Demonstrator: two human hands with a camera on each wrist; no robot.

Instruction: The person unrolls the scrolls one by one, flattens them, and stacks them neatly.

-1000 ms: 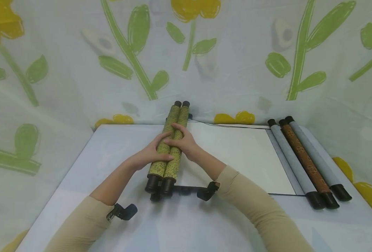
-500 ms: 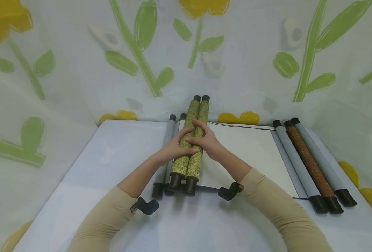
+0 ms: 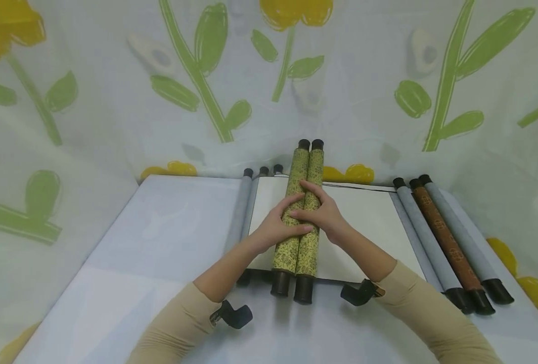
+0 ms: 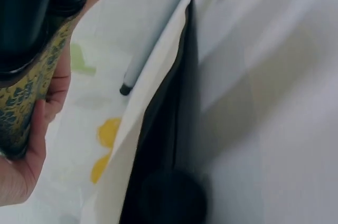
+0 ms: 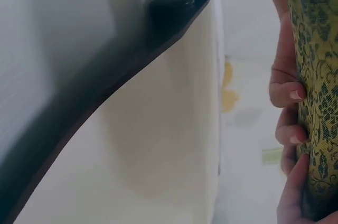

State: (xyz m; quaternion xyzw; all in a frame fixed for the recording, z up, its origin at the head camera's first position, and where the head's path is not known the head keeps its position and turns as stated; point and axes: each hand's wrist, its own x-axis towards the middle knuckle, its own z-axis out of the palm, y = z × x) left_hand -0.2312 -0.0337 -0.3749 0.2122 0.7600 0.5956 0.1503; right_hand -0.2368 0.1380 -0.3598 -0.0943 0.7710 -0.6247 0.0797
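Two rolled scrolls with yellow, dark-patterned covers and black end knobs lie side by side in my hands, over a spread-out white sheet (image 3: pixel 362 222). My left hand (image 3: pixel 273 230) grips the left scroll (image 3: pixel 287 258), its thumb reaching across to the other. From the other side my right hand (image 3: pixel 327 215) holds the right scroll (image 3: pixel 308 258), thumb laid over the left one. In the left wrist view, curled fingers show beneath the patterned cover (image 4: pixel 50 71). The right wrist view has fingertips against the cover (image 5: pixel 322 97), which stands apart from the sheet.
Along the sheet's left edge lies a grey roll (image 3: pixel 240 202), with more black knobs (image 3: pixel 278 169) at the back. A grey roll (image 3: pixel 426 237), a brown patterned scroll (image 3: pixel 448 235) and another grey roll (image 3: pixel 464 235) lie at the right. A flower-printed curtain (image 3: pixel 351 101) hangs behind.
Both hands have carried the two yellow scrolls together to the right, from the sheet's left end toward its middle. The grey roll at the left has come into sight.
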